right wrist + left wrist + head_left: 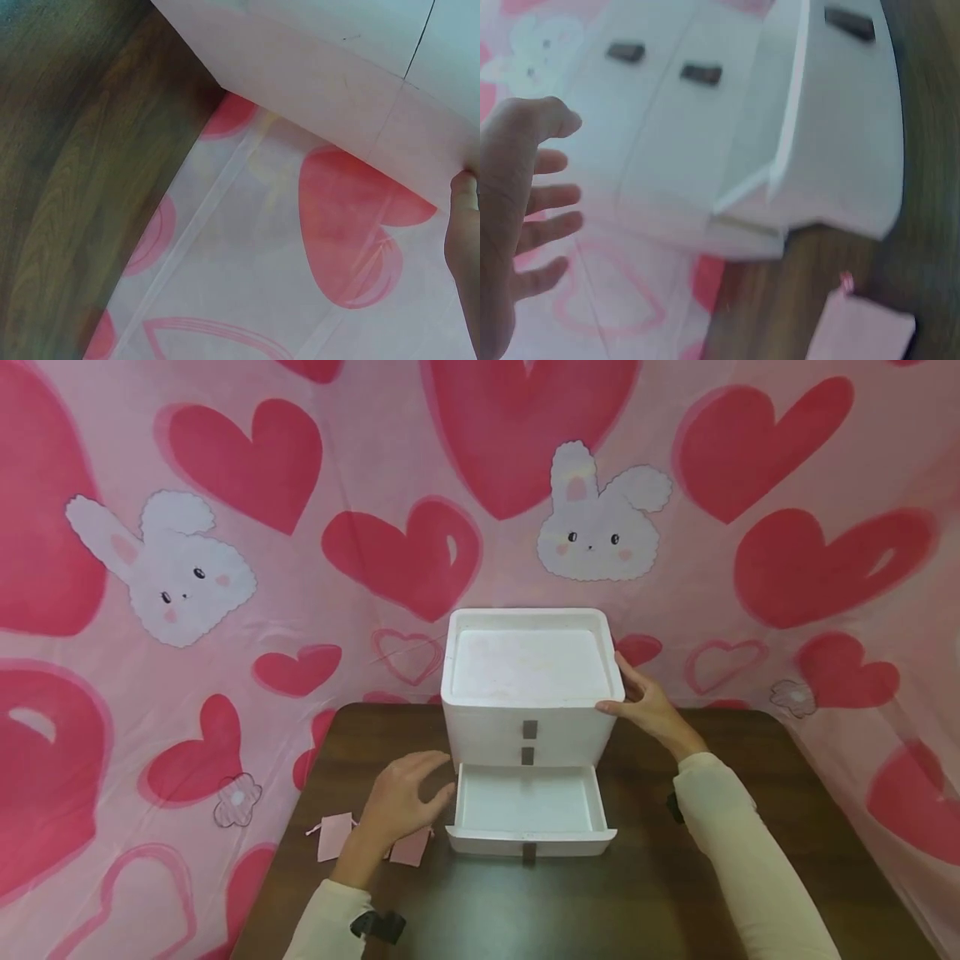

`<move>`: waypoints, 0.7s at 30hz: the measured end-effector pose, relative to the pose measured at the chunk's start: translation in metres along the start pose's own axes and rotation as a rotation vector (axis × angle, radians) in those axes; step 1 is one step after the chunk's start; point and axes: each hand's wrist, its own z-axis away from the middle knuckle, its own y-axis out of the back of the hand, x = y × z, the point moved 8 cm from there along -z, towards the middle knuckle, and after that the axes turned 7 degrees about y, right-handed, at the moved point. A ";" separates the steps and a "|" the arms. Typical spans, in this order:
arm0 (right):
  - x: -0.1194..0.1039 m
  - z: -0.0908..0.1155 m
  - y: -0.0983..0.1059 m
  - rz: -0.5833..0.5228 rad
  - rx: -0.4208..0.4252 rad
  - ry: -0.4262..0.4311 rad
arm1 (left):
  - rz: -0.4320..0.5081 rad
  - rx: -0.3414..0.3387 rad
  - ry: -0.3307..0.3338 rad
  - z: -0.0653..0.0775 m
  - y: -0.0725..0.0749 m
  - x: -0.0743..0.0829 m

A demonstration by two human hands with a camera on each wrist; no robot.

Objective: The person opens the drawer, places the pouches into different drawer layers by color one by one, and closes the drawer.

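A white drawer unit (527, 735) with small dark pull tabs stands at the back of the table. Its bottom drawer (531, 842) is pulled out, and the part of its inside that shows holds nothing. At the unit's upper right corner, my right hand (651, 706) grips it, thumb over the front rim and fingers along the side. Just left of the unit is my left hand (405, 793), holding nothing, its fingers loosely bent and apart. Beside and partly behind that wrist lie two small pink pouches, one (334, 837) with a pale drawstring, the other (409, 849) nearer the drawer.
The dark wooden table (517, 910) carries the unit and pouches. Right behind the unit hangs a pink cloth backdrop (375, 460) with hearts and rabbit faces. A raised rim surrounds the unit's shallow top tray (532, 664).
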 end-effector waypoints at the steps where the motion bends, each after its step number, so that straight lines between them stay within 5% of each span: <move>1: 0.000 0.001 0.000 -0.001 0.002 0.000 | -0.034 0.032 -0.017 0.001 0.003 -0.004; 4: 0.000 0.000 0.001 -0.004 -0.002 0.002 | -0.108 0.110 -0.025 0.008 0.011 -0.020; 8: 0.000 -0.001 0.001 -0.001 -0.005 -0.010 | -0.140 0.138 0.053 0.021 0.017 -0.049; 17: 0.003 -0.002 0.002 -0.004 -0.008 -0.018 | -0.152 0.067 0.303 0.057 0.028 -0.108; 21: 0.005 -0.001 0.003 0.010 -0.007 -0.026 | -0.174 -0.033 0.428 0.074 0.027 -0.132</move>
